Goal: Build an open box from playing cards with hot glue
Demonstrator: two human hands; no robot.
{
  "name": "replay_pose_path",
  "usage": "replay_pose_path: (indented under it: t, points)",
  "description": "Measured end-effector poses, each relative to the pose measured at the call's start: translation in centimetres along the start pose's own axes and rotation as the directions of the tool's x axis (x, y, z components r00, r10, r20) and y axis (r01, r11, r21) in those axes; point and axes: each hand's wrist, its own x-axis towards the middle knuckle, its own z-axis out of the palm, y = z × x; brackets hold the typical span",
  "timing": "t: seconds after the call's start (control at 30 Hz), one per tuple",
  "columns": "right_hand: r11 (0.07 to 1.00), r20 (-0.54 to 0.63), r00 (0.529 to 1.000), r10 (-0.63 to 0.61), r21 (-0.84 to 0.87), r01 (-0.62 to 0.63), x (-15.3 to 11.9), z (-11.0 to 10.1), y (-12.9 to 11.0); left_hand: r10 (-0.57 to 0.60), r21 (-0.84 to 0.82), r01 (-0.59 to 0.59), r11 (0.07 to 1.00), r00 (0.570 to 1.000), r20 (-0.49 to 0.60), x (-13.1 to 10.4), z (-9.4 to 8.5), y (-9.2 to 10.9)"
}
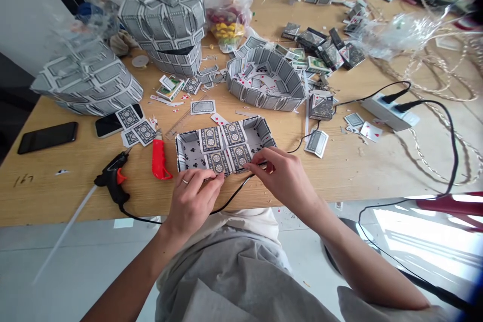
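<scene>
A shallow rectangular box made of playing cards [190, 151] stands at the table's front edge. Four patterned card backs [226, 146] form a panel across its middle, and club faces show inside at both ends. My left hand [194, 193], with a ring on one finger, is closed on the near wall left of centre. With thumb and fingers pinched, my right hand [285, 173] holds the near wall toward the right corner. Its fingertips partly cover the card edge. Left of the box lie a red-handled cutter [160, 158] and a black glue gun [114, 176] with a glue stick in it.
Behind the box sits a heart-shaped card tray [266, 100] with loose cards inside. Two large card-built containers [166, 25] [90, 80] stand back left. Phones [48, 137], card packs [320, 105], a power strip [390, 110] and tangled cord [449, 131] lie around. The glue-gun cable runs under my hands.
</scene>
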Motion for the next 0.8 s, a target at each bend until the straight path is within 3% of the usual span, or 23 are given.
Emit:
replay_pose_path:
  t: [0.47,0.8]
  points:
    - [0.997,0.022,1.0,-0.01,-0.079,0.012,-0.2,0.11,-0.02,0.001,-0.005,-0.001,1.0,1.0,0.0,0.34,0.08,-0.17]
    - [0.989,-0.025,0.998,-0.05,-0.141,0.046,-0.47,0.7,-0.17,0.033,0.004,-0.033,0.999,0.999,-0.038,0.66,0.44,-0.12]
